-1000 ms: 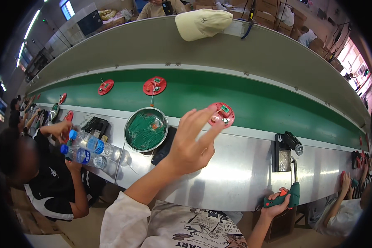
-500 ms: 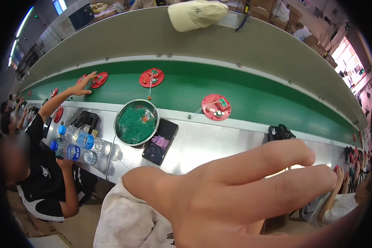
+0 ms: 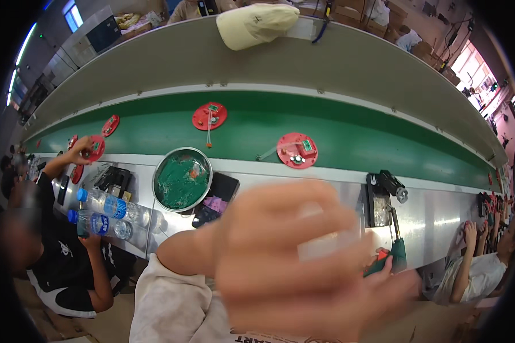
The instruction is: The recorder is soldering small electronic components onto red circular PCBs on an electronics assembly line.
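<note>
In the head view, we see the nearest red disc (image 3: 293, 151) lying flat on the green strip (image 3: 355, 137) beyond the metal surface (image 3: 440, 220), with a small green board (image 3: 308, 145) and round silvery parts on its upper face. A pale lead (image 3: 267, 154) trails off its left side. We judge it light and stiff, likely moulded plastic, with the lead and joints the fragile part, so we would take it by the bare rim, away from board and lead.

The green tool (image 3: 397, 255), with its red trigger and thin metal shaft, looks rigid and somewhat heavier; its handle is the place to hold, and we would keep off the shaft in case it is hot.

Our right grip (image 3: 387, 264), partly hidden, is closed around that handle. Our left grip (image 3: 292, 254) hangs close to the camera, blurred, with its fingers curled in. A pale band (image 3: 320, 246) shows across them, but we cannot tell whether anything is held. It covers part of the surface, and we see it well apart from the disc.
</note>
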{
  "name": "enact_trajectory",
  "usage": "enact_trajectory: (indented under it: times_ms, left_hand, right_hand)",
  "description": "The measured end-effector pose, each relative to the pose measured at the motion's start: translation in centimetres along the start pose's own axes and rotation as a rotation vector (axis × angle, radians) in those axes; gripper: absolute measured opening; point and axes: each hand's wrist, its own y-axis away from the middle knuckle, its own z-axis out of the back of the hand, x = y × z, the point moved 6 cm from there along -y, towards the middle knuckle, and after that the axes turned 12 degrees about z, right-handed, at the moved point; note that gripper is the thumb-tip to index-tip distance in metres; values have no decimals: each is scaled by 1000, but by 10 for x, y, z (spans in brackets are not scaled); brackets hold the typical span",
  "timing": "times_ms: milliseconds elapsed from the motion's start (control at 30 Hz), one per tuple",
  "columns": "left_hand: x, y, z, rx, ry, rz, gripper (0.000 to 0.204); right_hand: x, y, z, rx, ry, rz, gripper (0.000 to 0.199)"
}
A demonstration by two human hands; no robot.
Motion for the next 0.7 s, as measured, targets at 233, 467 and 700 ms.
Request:
enact_trajectory:
  times_ms: [233, 467, 700]
  left_hand:
    - [261, 113, 53, 419, -385, 1138, 33]
    - [395, 234, 137, 435, -900, 1573, 37]
    - [410, 260, 109, 532, -1029, 1468, 26]
  right_hand:
    - [-2, 0, -3, -40, 40, -79, 39]
    - [-3, -2, -2, -92, 77, -61, 39]
    - [-1, -2, -5, -112, 80, -54, 38]
